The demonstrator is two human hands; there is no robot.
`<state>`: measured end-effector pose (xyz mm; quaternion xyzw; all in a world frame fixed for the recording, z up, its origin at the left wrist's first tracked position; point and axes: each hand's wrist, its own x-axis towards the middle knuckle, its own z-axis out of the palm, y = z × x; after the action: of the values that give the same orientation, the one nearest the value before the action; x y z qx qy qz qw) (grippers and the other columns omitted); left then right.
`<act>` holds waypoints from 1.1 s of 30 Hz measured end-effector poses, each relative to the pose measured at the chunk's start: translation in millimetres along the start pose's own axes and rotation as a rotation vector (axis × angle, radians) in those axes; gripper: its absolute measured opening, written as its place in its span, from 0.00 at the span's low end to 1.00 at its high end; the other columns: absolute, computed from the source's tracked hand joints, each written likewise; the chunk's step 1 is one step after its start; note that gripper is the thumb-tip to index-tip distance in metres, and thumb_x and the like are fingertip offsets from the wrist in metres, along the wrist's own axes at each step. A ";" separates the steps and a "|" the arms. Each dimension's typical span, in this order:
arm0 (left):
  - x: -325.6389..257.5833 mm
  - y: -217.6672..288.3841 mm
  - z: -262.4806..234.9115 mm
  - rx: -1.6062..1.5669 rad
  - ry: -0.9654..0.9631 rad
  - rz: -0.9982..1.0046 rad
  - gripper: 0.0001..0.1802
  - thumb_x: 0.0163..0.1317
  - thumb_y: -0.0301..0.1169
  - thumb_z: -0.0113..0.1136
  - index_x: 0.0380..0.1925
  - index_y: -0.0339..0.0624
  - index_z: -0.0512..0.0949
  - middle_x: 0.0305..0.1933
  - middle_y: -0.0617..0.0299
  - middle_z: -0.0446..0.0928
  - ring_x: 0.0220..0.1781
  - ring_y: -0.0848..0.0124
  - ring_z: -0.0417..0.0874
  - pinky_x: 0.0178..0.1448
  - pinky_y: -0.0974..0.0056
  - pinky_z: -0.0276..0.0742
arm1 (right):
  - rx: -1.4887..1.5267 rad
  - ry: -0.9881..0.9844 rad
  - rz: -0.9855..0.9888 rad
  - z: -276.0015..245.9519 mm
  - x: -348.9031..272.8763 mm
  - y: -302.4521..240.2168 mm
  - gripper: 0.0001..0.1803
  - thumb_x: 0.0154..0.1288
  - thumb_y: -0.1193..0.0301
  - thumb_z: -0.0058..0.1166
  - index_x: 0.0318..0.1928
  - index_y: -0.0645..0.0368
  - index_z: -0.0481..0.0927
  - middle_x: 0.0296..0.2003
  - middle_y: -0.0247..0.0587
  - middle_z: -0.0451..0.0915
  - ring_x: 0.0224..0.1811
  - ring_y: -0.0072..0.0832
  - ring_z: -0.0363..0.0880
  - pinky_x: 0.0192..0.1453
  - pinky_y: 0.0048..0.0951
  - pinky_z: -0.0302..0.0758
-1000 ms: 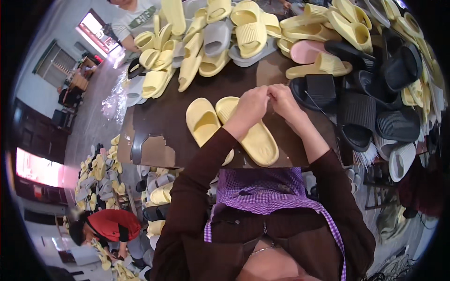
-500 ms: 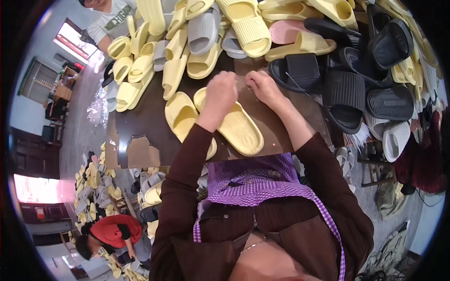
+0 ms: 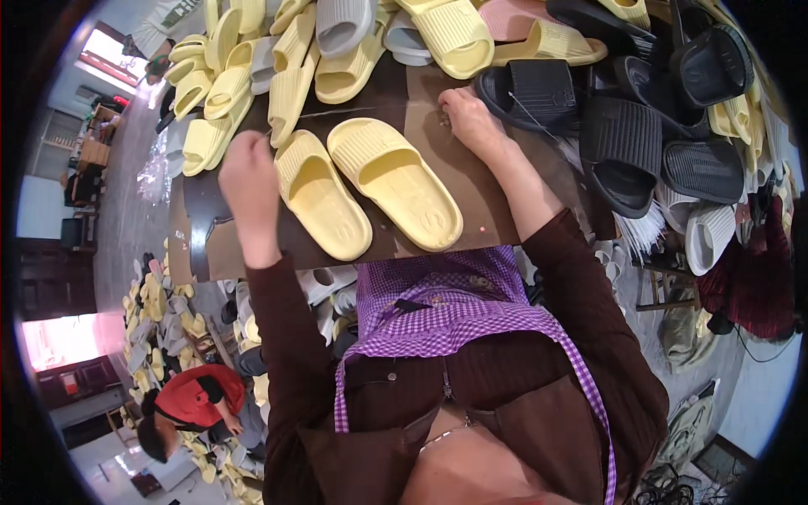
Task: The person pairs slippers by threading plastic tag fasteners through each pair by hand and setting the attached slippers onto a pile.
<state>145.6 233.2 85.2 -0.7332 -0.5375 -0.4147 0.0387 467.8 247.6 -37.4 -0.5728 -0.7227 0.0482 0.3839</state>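
Holds left hand [image 3: 250,178] curled, blurred, with yellow slippers [image 3: 326,206] just to its right; right hand [image 3: 473,120] curled, with black slipper [image 3: 539,88] close on its right; cannot tell whether gripping anything.

Workshop, apparently one handling footwear in quantity. Surface [image 3: 391,99] crowded along far and right sides with slides of a few repeating patterns: yellow slippers [image 3: 404,189], grey slippers [image 3: 343,25], black slippers [image 3: 624,139], part of a pink one [image 3: 513,21]. Big mixed heap [image 3: 160,295] down on the grey floor [image 3: 118,244], lower left; a person in red [image 3: 198,396] bends beside it. Wearer of the camera has a purple checked apron [image 3: 454,328] on. Bundle of white strands [image 3: 641,234] at the surface's right side. Clear plastic [image 3: 154,172] on the floor; loose cables [image 3: 673,488] lower right.
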 end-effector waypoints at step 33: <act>-130.2 53.3 -62.7 -0.794 -0.455 -0.429 0.02 0.54 0.18 0.56 0.29 0.33 0.76 0.24 0.66 0.72 0.25 0.79 0.71 0.30 0.75 0.67 | 1.691 -0.765 0.796 -45.1 -30.3 -193.1 0.23 0.72 0.62 0.39 0.58 0.66 0.68 0.32 0.38 0.80 0.34 0.25 0.77 0.38 0.27 0.73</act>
<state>143.6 80.9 62.3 -0.6364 -0.4718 -0.4152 -0.4473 344.2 139.2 77.4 -0.2583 -0.2823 0.8499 0.3623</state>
